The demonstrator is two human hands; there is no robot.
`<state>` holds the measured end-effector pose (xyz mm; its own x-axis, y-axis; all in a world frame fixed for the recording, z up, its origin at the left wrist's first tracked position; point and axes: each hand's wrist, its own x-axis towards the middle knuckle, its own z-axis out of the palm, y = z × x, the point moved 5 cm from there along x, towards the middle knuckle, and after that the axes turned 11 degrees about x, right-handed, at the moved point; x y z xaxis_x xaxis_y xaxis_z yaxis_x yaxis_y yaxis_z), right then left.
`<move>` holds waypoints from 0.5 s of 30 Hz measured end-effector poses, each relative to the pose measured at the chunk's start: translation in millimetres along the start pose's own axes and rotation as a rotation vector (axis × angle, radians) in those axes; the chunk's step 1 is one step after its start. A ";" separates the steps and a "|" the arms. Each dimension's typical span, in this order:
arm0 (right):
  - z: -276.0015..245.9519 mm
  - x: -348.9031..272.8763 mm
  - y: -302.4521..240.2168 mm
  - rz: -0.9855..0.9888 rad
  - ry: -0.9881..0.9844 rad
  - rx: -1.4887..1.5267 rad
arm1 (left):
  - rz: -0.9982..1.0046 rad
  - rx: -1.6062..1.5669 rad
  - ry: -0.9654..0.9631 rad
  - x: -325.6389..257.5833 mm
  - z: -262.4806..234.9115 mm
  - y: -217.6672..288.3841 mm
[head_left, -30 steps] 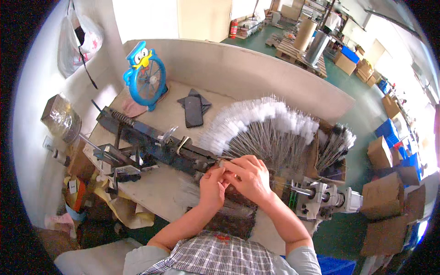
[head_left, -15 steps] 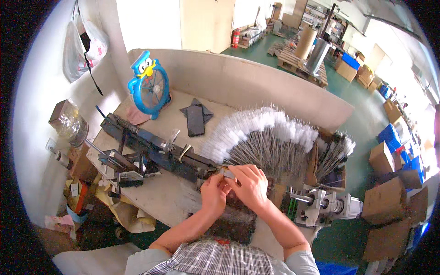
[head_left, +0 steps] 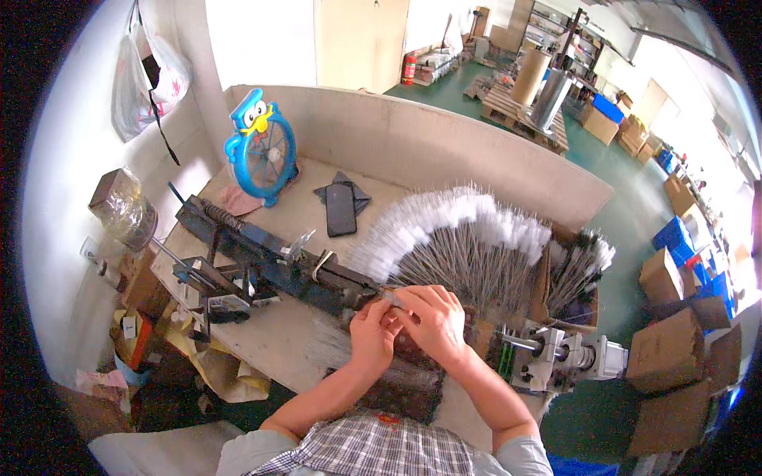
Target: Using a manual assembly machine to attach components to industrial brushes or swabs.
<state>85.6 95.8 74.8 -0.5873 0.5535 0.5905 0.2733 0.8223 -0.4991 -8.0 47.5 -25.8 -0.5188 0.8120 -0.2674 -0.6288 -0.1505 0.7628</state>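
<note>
My left hand (head_left: 370, 337) and my right hand (head_left: 432, 324) meet at the near end of a long dark bench machine (head_left: 274, 255). Both have their fingers bent into a pinch. A small pale piece (head_left: 390, 297) shows at the fingertips, too small and too covered to name. Just beyond the hands, a wide fan of thin wire-stemmed brushes (head_left: 476, 258) with white bristle heads lies spread on the table. Below my hands is a dark surface (head_left: 397, 389), partly hidden by my forearms.
A black phone (head_left: 341, 210) lies on a dark cloth, near a blue duck-shaped fan (head_left: 262, 151). To the right stand a carton of darker brushes (head_left: 583, 278) and a metal motor unit (head_left: 571, 361). A low partition (head_left: 444, 127) borders the table's back.
Both hands stay at the same spot, still pinched together, with only slight finger movement; less of the pale piece shows. The whole view has shifted a little.
</note>
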 end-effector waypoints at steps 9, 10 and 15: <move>-2.1 -5.0 5.9 -0.008 -0.002 -0.053 | -0.083 -0.061 0.010 -1.6 5.9 0.8; -2.0 -6.3 6.5 -0.019 -0.013 -0.060 | -0.084 -0.057 0.024 -1.2 5.4 -0.1; -9.8 -0.7 0.7 0.010 -0.028 -0.026 | -0.068 -0.036 -0.014 -1.5 5.0 3.6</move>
<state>93.7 97.2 80.2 -0.6054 0.5582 0.5674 0.2987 0.8201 -0.4881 -6.6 48.6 -19.6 -0.4665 0.8286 -0.3095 -0.6827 -0.1148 0.7217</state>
